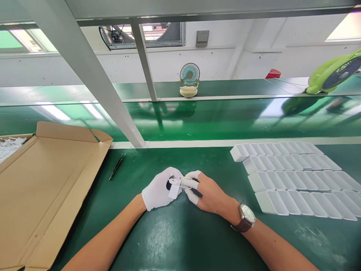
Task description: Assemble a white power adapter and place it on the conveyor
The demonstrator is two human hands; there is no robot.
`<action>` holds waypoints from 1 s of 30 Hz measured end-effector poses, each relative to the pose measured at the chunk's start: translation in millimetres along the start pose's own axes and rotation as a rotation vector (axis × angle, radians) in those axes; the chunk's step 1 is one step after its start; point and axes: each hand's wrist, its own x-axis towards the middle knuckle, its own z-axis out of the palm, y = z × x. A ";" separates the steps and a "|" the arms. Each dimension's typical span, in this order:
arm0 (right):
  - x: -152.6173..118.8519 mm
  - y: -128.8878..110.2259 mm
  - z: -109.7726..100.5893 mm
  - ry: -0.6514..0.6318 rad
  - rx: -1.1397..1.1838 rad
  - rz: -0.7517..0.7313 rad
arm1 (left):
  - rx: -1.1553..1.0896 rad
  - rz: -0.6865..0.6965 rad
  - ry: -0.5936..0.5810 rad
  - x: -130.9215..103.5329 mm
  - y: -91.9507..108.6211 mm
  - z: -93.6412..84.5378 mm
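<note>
Green table (175, 233): gloved left hand (159, 192) and right hand (207, 194) together grip a small white part (177, 185), perhaps clip-like; white trays (296, 177) alongside apparently hold nothing yet.

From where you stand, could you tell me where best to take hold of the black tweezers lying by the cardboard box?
Probably pinch the black tweezers at mid-length, coming from above: they lie flat on the green table, slim, with bare surface on both long sides.

An open brown cardboard box (47, 195) lies at nine o'clock, black tweezers (117, 166) at eleven, rows of white plastic trays (296, 180) at two, a small cream desk fan (189, 79) at twelve, a lime-green fan (332, 73) at one
</note>
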 end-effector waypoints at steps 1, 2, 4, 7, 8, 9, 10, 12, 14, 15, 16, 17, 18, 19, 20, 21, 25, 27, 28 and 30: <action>0.3 0.7 0.6 0.006 0.046 0.022 | 0.014 -0.027 0.012 0.2 -0.3 0.6; 0.7 2.0 1.4 0.025 0.121 0.061 | 0.023 -0.056 0.035 0.5 -0.4 1.3; 2.4 5.9 3.6 0.105 0.381 0.206 | 0.022 -0.096 0.090 1.7 -0.1 3.1; 6.6 11.2 6.4 0.226 0.937 0.498 | -0.006 -0.041 0.156 3.6 2.4 6.1; 8.2 11.8 6.7 0.233 1.103 0.569 | 0.004 -0.002 0.164 4.0 4.3 7.1; 9.6 11.6 6.8 0.221 1.234 0.614 | 0.033 0.032 0.172 4.2 6.7 8.1; 10.9 10.6 6.5 0.205 1.327 0.638 | 0.073 0.058 0.175 4.2 9.6 9.1; 12.5 7.2 5.5 0.166 1.424 0.647 | 0.151 0.072 0.165 3.5 15.6 11.1; 13.1 3.4 4.0 0.129 1.451 0.640 | 0.179 0.075 0.159 2.1 19.5 12.9; 13.1 1.7 3.3 0.116 1.454 0.636 | 0.172 0.078 0.160 1.3 20.2 13.6; 13.1 0.4 2.5 0.101 1.451 0.634 | 0.160 0.077 0.164 0.6 20.0 14.2; 13.1 -0.7 1.9 0.085 1.444 0.632 | 0.147 0.076 0.169 -0.1 19.2 14.6; 13.0 -1.4 1.4 0.069 1.433 0.632 | 0.140 0.072 0.172 -0.7 18.1 14.9; 12.9 -1.9 1.0 0.054 1.421 0.633 | 0.139 0.062 0.173 -1.0 17.0 14.9; 12.9 -2.1 0.8 0.041 1.409 0.634 | 0.144 0.050 0.172 -1.3 16.2 14.9; 12.8 -2.2 0.7 0.030 1.400 0.635 | 0.153 0.041 0.171 -1.4 15.7 14.8; 12.7 -1.6 1.8 0.015 1.398 0.630 | 0.171 0.024 0.165 -1.0 16.3 14.4; 12.7 -1.2 2.6 0.015 1.402 0.627 | 0.173 0.025 0.165 -0.7 16.4 14.5; 12.6 -1.0 2.9 0.015 1.405 0.623 | 0.173 0.025 0.165 -0.6 16.2 14.6; 12.4 -0.7 3.1 0.011 1.408 0.614 | 0.174 0.024 0.161 -0.5 15.1 14.8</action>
